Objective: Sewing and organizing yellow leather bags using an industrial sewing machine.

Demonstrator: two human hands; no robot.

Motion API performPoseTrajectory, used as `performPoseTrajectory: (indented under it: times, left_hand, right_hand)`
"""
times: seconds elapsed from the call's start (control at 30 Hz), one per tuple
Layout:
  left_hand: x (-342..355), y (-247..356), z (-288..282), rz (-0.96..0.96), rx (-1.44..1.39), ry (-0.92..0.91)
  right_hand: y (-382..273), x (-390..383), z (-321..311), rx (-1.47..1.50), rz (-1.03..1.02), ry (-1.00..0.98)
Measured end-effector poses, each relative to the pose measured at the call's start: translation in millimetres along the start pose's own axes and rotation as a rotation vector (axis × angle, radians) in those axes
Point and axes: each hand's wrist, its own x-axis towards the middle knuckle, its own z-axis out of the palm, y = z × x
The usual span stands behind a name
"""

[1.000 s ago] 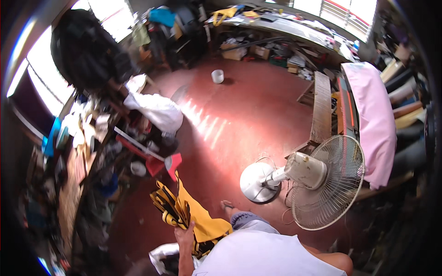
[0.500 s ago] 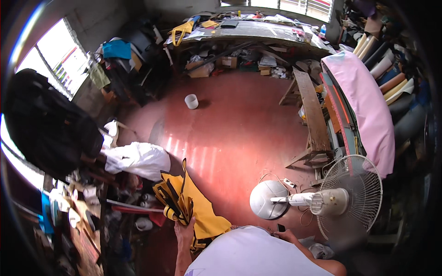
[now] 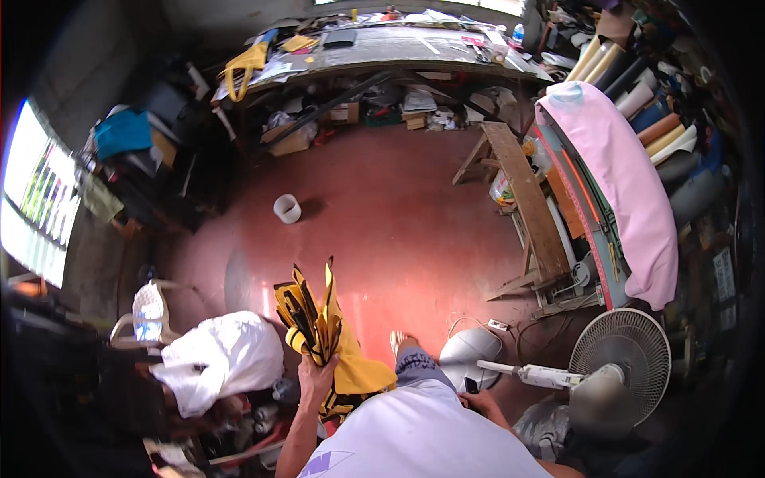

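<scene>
Left hand (image 3: 315, 373) is being kept clenched around a bundle of yellow fabric pieces with black trim (image 3: 319, 327), which is being held upright over the red floor (image 3: 382, 231), just beside a white plastic sack (image 3: 219, 358). Right hand (image 3: 470, 398) is being held low near the white pedestal fan (image 3: 617, 370); its grip cannot be told. A long cluttered bench (image 3: 414, 48) is standing well apart.
</scene>
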Motion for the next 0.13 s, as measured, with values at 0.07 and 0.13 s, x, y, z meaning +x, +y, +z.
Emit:
performPoseTrajectory:
  times: [0.07,0.13]
  left_hand:
    - [59.8,16.4,16.3,-0.017,-0.005,-0.047]
    - [127.4,36.9,35.2,-0.032,0.027,-0.108]
  right_hand:
    - [-35.5,6.0,6.7,0.034,-0.062,0.076]
    - [-75.6,23.9,6.9,0.153,-0.178,0.083]
